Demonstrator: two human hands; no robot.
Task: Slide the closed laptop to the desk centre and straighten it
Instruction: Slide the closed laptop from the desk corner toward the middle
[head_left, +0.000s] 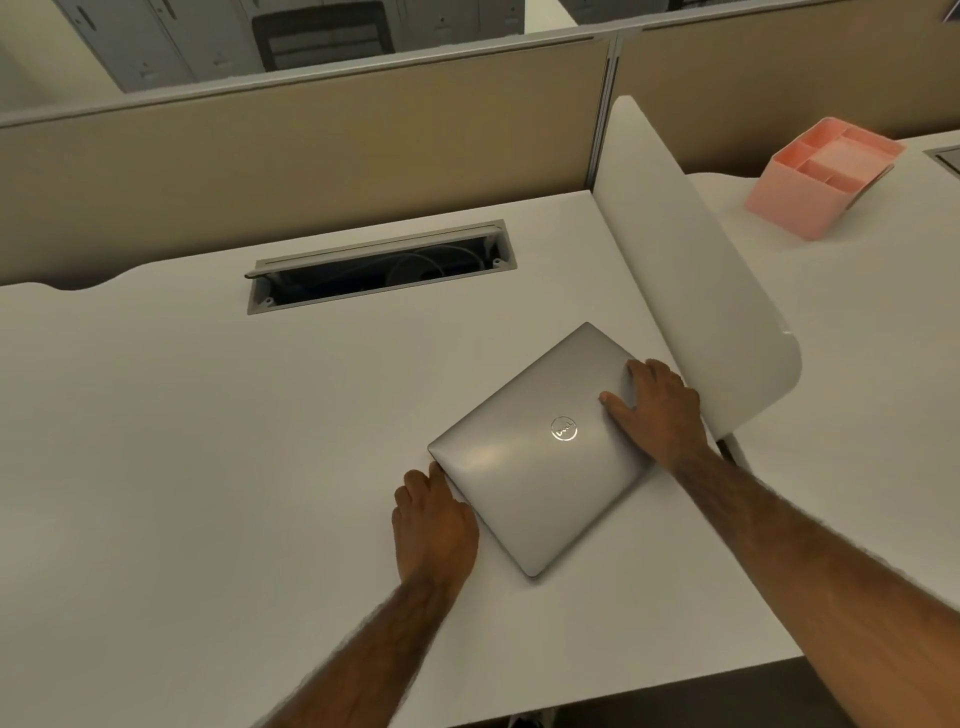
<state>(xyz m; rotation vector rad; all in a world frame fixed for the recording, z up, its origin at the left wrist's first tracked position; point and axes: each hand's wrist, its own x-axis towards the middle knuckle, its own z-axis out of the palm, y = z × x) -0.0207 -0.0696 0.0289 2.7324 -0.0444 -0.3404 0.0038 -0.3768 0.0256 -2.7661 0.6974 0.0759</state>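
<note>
Silver, lid shut, the laptop (540, 452) lies skewed on the white desk (208, 441), lower right of centre. Left hand (434, 512) presses its lower-left edge with curled fingers; right hand (660, 410) lies spread flat across its right corner.

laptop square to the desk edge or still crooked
Crooked: the closed laptop lies turned like a diamond, one corner pointing at the desk's front edge, near the white divider.

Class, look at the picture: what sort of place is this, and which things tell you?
Most likely an open-plan office: beige cubicle partitions behind a white desk, a cable hatch set into it, and a closed laptop.
</note>
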